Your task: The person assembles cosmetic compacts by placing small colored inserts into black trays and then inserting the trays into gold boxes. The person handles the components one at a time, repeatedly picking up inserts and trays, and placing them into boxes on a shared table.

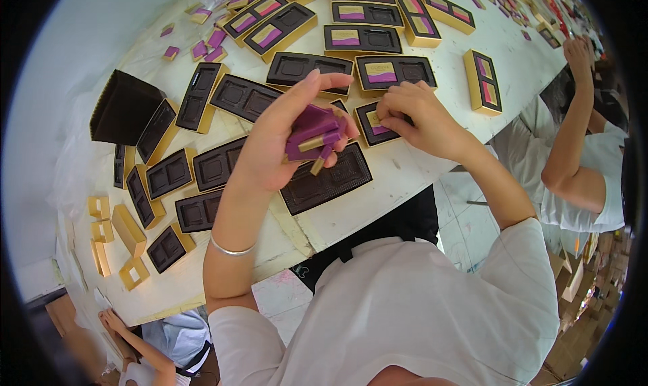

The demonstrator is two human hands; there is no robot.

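Several small purple-and-gold wrapped pieces (312,131) are stacked in my left hand (273,139), its fingers curled round them and a silver bangle on the wrist. My right hand (425,121) has its fingertips on another purple-and-gold wrapped piece (372,120), set in a gold box with a dark two-compartment tray (370,138). Part of that box is hidden by both hands. Just behind it lies a gold box (408,70) with one piece in its left compartment and the right one bare. Below my left hand rests a loose dark brown tray (341,180).
Gold boxes with bare trays (250,97) spread to the left, beside a stack of dark trays (125,109) and gold sleeves (128,230). Partly filled boxes (368,14) stand at the back, near loose wrapped pieces (214,38). Co-workers (580,143) sit right and lower left.
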